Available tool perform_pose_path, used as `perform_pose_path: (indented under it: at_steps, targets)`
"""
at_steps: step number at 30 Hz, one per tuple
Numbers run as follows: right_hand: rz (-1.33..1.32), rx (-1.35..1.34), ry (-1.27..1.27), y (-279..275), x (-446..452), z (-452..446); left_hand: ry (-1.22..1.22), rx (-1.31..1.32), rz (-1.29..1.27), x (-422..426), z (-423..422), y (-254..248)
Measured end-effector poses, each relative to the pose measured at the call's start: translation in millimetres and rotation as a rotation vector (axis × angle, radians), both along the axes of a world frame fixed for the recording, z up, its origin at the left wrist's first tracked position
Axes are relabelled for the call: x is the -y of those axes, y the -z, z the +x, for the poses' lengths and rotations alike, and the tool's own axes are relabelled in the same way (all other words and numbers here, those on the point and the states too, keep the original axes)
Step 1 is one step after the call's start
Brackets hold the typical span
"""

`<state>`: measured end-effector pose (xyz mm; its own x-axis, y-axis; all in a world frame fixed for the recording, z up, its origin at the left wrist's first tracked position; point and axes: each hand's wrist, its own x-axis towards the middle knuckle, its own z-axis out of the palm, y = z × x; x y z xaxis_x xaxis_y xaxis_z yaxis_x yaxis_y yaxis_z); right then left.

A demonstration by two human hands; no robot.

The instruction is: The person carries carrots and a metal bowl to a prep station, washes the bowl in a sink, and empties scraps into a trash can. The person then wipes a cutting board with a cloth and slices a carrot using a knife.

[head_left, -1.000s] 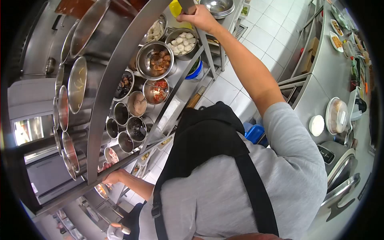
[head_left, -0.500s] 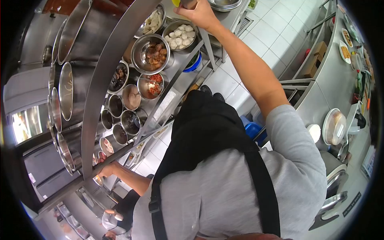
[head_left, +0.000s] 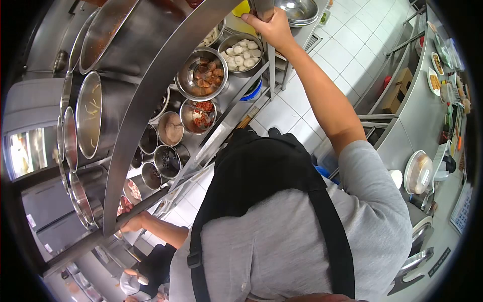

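My right hand [head_left: 274, 27] is closed around an upright metal post [head_left: 262, 9] of the shelf rack, near a yellow thing [head_left: 241, 7] seen only in part. At lower left my left hand [head_left: 133, 222] is wrapped around a metal post [head_left: 151, 200] at the rack's other end; some of its fingers are hidden. Between the hands, under the upper shelf [head_left: 132, 95], stand a bowl of white round pieces [head_left: 241, 54], a bowl of brown chunks [head_left: 209, 75], a bowl of chopped red and white food [head_left: 201, 116] and a pot of pale paste [head_left: 171, 128].
Several large steel pots [head_left: 89, 116] line the upper shelf's left side. Stacked metal bowls [head_left: 297, 11] lie beyond my right hand. A steel counter [head_left: 402, 121] with plates and a covered dish [head_left: 418, 172] runs along the right. Another person [head_left: 148, 272] is at lower left.
The view has shifted, so the bowls and rack sit further right and lower in the picture. Both hands keep their grip on the posts.
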<state>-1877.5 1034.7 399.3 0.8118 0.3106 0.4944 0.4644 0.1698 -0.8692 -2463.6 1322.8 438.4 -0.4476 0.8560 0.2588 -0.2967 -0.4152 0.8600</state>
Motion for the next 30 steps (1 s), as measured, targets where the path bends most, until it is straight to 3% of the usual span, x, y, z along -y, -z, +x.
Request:
perform_pose_path:
  at_steps: [7,8,12,19,30]
  targets:
    - [-0.033,-0.041,-0.001,1,-1,-1,0.006,-0.019,0.015,0,-5,1]
    - [-0.047,-0.073,-0.012,2,0,1,-0.087,-0.012,-0.013,-1,-4,1]
    - [-0.069,-0.105,-0.043,-2,4,2,0.051,-0.063,0.036,-4,-15,7]
    - [-0.081,-0.096,-0.061,-9,5,-1,0.016,-0.132,-0.025,1,-9,-4]
    - [-0.05,-0.092,-0.01,3,4,-3,0.168,-0.137,0.006,-12,-26,5]
